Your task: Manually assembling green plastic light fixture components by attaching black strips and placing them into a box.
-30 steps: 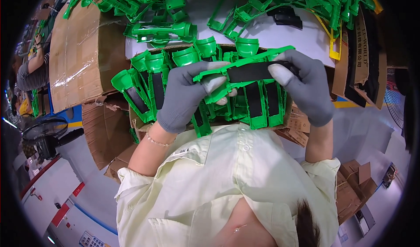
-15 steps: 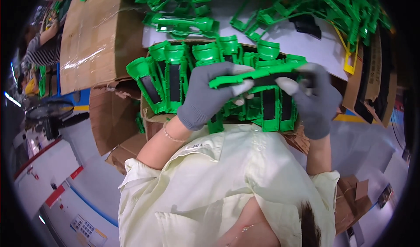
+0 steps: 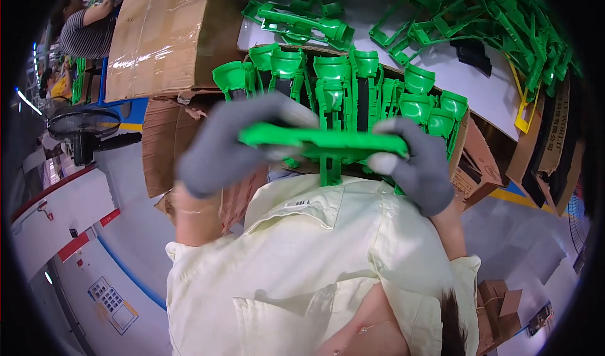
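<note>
Fingers [image 3: 287, 113] of the left hand [image 3: 236, 145], in a grey knit glove, curl closed over the left end of a long flat green plastic part [image 3: 324, 142]; fingers of the right hand [image 3: 416, 164], gloved the same, pinch closed on its right end. The part lies level between the two hands, held in the air just in front of the person's pale yellow shirt [image 3: 315, 261], blurred by motion. Directly behind it a cardboard box [image 3: 479, 160] stands open, packed with a row of upright green plastic parts [image 3: 340, 85] with black inserts, cupped ends up. Beyond the box, the white worktop [image 3: 485, 97] carries a loose heap of green plastic frames [image 3: 491, 16] across its far edge, and a yellow piece [image 3: 523, 113] near its right edge. A flattened, taped cardboard sheet [image 3: 164, 34] covers the left end. Far left, another person in a striped top [image 3: 88, 31] works, with a floor fan [image 3: 79, 129] standing nearby.
</note>
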A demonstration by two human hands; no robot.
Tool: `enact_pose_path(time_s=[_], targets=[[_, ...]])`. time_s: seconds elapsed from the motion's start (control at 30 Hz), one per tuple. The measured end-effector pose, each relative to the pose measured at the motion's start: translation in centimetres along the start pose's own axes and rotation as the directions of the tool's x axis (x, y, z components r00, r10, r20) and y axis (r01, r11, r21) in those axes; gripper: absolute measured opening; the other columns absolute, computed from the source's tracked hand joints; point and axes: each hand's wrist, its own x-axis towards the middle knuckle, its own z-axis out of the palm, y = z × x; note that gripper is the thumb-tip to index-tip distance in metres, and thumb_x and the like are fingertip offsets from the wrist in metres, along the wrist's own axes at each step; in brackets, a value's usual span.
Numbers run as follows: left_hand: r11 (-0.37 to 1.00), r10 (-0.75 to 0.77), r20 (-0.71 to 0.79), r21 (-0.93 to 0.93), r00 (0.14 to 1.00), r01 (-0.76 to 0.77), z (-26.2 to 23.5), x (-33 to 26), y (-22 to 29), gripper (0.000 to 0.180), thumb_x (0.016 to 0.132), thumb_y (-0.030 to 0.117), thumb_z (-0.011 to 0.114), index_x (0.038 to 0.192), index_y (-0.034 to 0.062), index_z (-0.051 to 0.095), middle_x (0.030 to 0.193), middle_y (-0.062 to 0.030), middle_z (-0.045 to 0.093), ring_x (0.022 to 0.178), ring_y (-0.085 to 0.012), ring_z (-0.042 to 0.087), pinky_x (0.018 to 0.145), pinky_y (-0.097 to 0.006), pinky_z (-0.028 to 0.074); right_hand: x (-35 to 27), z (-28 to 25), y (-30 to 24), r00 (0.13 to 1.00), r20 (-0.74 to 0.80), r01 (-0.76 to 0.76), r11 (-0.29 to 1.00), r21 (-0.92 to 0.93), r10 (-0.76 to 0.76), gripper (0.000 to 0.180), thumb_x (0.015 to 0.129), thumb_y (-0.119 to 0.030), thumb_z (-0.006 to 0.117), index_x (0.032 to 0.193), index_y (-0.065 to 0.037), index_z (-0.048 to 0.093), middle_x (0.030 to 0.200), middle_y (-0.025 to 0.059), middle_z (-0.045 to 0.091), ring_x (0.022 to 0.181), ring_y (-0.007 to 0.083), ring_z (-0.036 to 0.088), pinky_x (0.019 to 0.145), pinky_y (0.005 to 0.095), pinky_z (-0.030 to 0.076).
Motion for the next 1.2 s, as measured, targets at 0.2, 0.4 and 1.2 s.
enact_pose_path(time_s=[0.2, 0.4, 1.2], targets=[[0.842, -0.326, -0.255, 0.36, 0.91, 0.402, -9.9, -2.6, 1.5, 0.017, 0.075, 0.0, 0.064, 0.092, 0.0024, 0.062, 0.072, -0.0016, 0.061, 0.054, -0.0044, 0.052, 0.044, -0.018, 0.037, -0.3, -1.9, 0.7, 0.972, -0.153, -0.119, 0.938, 0.325, 0.176, 0.057, 0.07, -0.013, 0.065, 0.122, -0.002, 0.047, 0.096, 0.0075, 0.06, 0.066, 0.0029, 0.047, 0.063, 0.0172, 0.04], [0.796, -0.217, -0.163, 0.542, 0.962, 0.271, -8.4, 2.1, -3.5, 0.021, 0.072, 0.004, 0.067, 0.092, 0.0047, 0.061, 0.069, -0.0082, 0.062, 0.054, -0.0146, 0.059, 0.049, -0.027, 0.045, -0.6, -3.3, 2.4, 0.946, -0.229, -0.166, 0.95, 0.266, 0.229, 0.057, 0.073, -0.018, 0.067, 0.124, -0.002, 0.047, 0.093, 0.0041, 0.06, 0.067, 0.0024, 0.046, 0.064, 0.0167, 0.039], [0.337, 0.058, -0.151, 0.933, 0.987, 0.123, -1.1, 17.0, -1.7, 0.037, 0.074, 0.026, 0.061, 0.105, 0.0059, 0.06, 0.1, -0.0199, 0.062, 0.09, -0.0355, 0.06, 0.079, -0.043, 0.048, 8.4, -18.0, 14.7, 0.94, -0.338, -0.261, 0.527, -0.809, -0.053, 0.042, 0.075, -0.036, 0.066, 0.113, -0.018, 0.059, 0.104, 0.0121, 0.058, 0.102, 0.0303, 0.055, 0.085, 0.0397, 0.046]])
